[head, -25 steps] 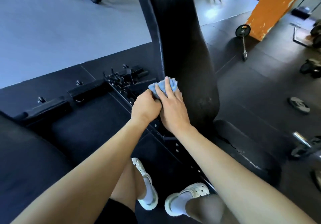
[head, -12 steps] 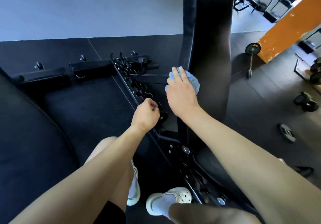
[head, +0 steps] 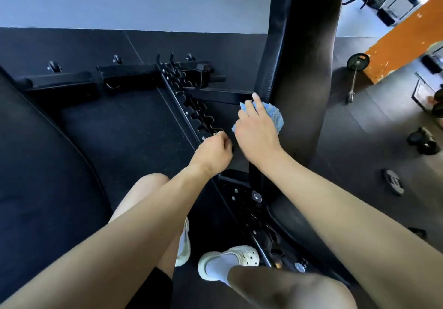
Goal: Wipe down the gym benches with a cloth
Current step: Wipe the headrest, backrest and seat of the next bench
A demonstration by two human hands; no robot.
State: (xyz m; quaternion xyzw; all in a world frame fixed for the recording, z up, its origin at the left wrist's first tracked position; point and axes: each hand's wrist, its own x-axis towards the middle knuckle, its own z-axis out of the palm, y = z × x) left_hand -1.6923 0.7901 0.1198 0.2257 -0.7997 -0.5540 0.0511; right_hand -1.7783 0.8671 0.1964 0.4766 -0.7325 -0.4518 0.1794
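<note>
Pressing a blue cloth [head: 275,116] against the bench backrest [head: 302,56], the R hand [head: 257,132] lies over the wad w/ fingers fairly straight and a bit spread, index tip reaching the pad's left edge. The cloth sits bunched under palm and fingers on the lower part of that edge, poking out past the far side of the hand. L hand [head: 212,154] is just beside the R wrist, off the cloth, fingers curled in toward the palm. Its fingertips are at the notched rail [head: 191,109] of the bench frame, but can't tell if they pinch anything there. Backrest stands steeply raised, its foot meeting the seat pad [head: 287,215] lower right. Below the arms, two white shoes [head: 230,259] stand on the black rubber floor [head: 119,140] beside the frame. Another black pad [head: 36,164] fills the left edge of view. Farther right, well apart from the bench: a barbell [head: 354,78] by an orange pillar [head: 402,44] and a loose weight plate [head: 393,182] on the floor.
</note>
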